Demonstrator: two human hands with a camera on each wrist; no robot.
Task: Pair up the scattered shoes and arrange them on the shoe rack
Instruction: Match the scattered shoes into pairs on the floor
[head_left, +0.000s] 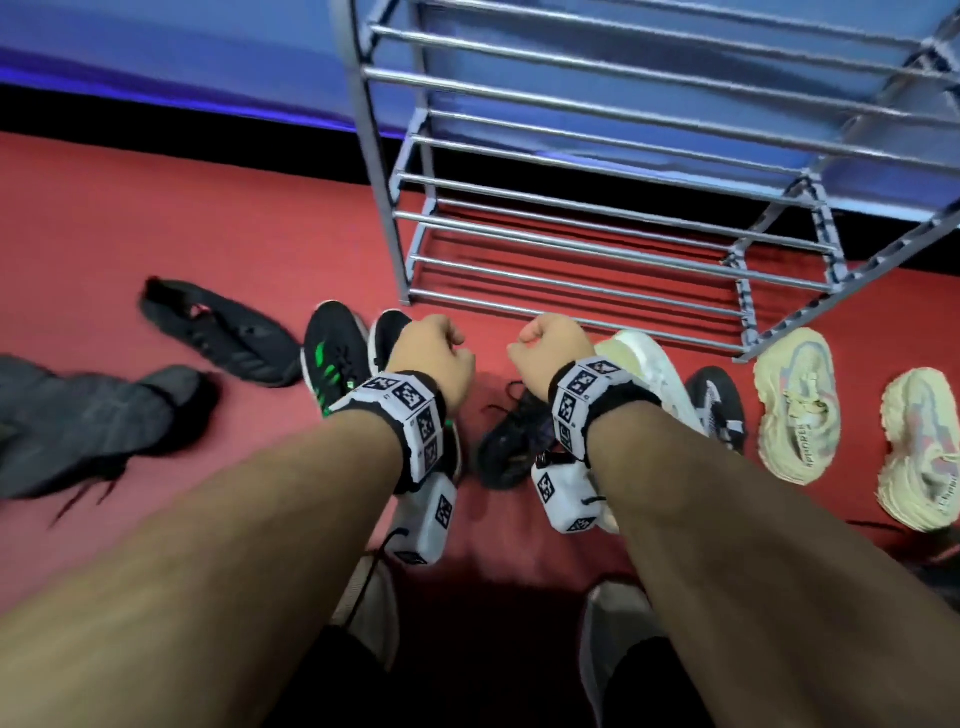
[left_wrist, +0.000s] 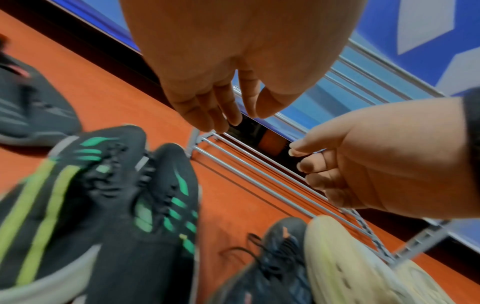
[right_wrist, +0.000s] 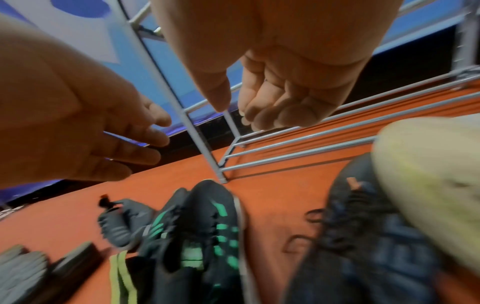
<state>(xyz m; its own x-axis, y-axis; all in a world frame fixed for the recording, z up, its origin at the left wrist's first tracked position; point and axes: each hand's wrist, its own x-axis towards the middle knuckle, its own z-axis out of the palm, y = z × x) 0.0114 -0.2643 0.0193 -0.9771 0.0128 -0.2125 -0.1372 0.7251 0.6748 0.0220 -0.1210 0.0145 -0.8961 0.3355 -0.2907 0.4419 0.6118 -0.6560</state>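
Both of my hands hover over the red floor in front of the grey metal shoe rack (head_left: 597, 249), whose bars carry no shoes. My left hand (head_left: 434, 353) hangs with loosely curled fingers (left_wrist: 221, 115) above two black shoes with green stripes (head_left: 335, 353) that lie side by side (left_wrist: 116, 195). My right hand (head_left: 548, 348) is also loosely curled (right_wrist: 272, 107) and holds nothing. It is above a black laced shoe (head_left: 511, 441) and a cream shoe (head_left: 649, 369) lying on its side.
A black shoe (head_left: 218, 332) and a grey shoe (head_left: 78, 426) lie at the left. A black-and-white shoe (head_left: 717, 405) and two cream chunky shoes (head_left: 795, 405) (head_left: 919, 457) lie at the right. A blue wall runs behind the rack. My own feet (head_left: 374, 613) are at the bottom.
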